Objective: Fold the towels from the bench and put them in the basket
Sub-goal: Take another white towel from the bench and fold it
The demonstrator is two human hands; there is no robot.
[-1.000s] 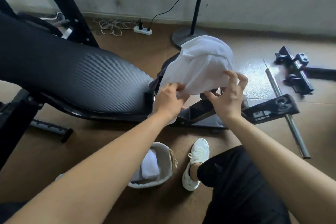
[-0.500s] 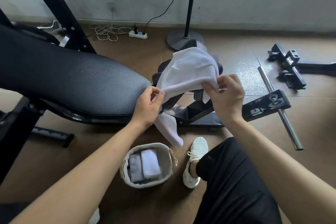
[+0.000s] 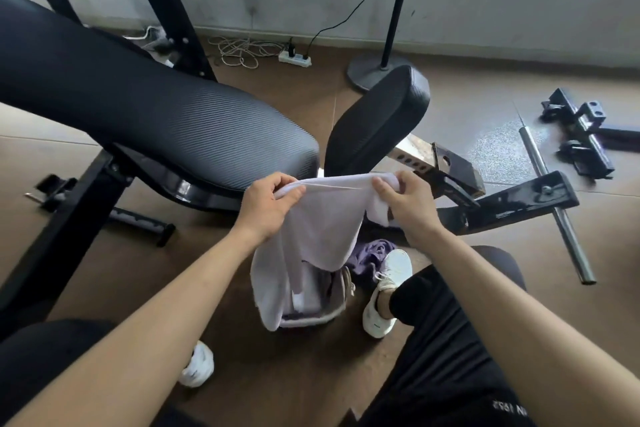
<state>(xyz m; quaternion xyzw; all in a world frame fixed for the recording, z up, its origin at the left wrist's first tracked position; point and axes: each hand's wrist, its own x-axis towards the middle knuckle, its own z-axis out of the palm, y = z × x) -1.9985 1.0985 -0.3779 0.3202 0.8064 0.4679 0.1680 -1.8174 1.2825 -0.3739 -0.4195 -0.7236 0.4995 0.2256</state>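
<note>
Between my two hands hangs a soft white towel (image 3: pixel 322 218). My left hand (image 3: pixel 268 208) pinches one top corner with thumb and fingers. My right hand (image 3: pixel 407 204) pinches the other top corner, and a little bunch of cloth is wadded up in that grip. The top edge runs almost straight from hand to hand. Below it the cloth droops in loose, floppy folds, and its long left side hangs down past the basket's rim.

Under the towel sits the basket (image 3: pixel 332 302) on the brown floor (image 3: pixel 294 374). It is pale and looks like woven fabric, with a rounded rim. I see folded cloth inside, but the hanging towel covers most of it, so I cannot tell how many pieces are there.

Beside the basket, near my white shoe (image 3: pixel 384 291), lies a crumpled purple cloth (image 3: pixel 372 253) on the floor.

Behind my hands is the table (image 3: pixel 145 114), a long black gym pad with fine ribbed lines and a rounded end. A smaller black pad (image 3: pixel 377 121) tilts up next to it, and its skin looks bumpy. Shiny black metal legs (image 3: pixel 512 201) stick out below.

A smooth grey metal bar (image 3: pixel 554 198) lies on the floor to the right.
</note>
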